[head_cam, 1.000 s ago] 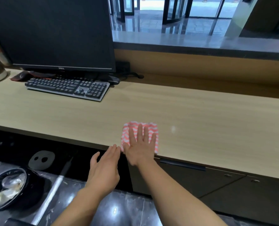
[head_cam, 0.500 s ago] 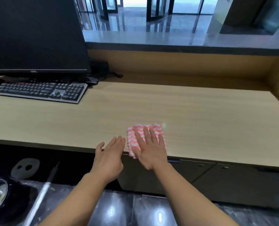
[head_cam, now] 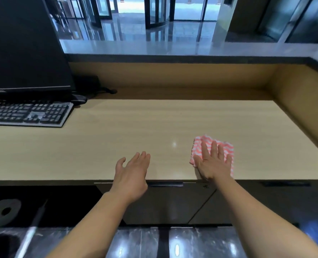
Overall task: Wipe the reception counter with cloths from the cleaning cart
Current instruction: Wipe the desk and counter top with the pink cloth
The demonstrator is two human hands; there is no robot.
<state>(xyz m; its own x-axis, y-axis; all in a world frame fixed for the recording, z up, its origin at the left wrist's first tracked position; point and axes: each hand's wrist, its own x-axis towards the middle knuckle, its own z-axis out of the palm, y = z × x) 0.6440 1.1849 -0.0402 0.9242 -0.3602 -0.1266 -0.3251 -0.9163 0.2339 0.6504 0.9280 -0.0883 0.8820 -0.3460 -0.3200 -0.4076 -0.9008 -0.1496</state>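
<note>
The folded pink-and-white zigzag cloth (head_cam: 197, 147) lies flat under the straight, spread fingers of the right hand (head_cam: 214, 165), near the front edge of the pale wooden counter top (head_cam: 135, 131). The left hand (head_cam: 131, 173), with relaxed fingers and holding nothing, is over the same edge. Beyond the fingertips, open wood reaches the back wall. The black keyboard (head_cam: 28, 114) is far to their left. The logo on the black monitor (head_cam: 24, 53) is too blurred to read.

A black keyboard (head_cam: 27, 113) lies before a dark monitor (head_cam: 24, 43) at left.
</note>
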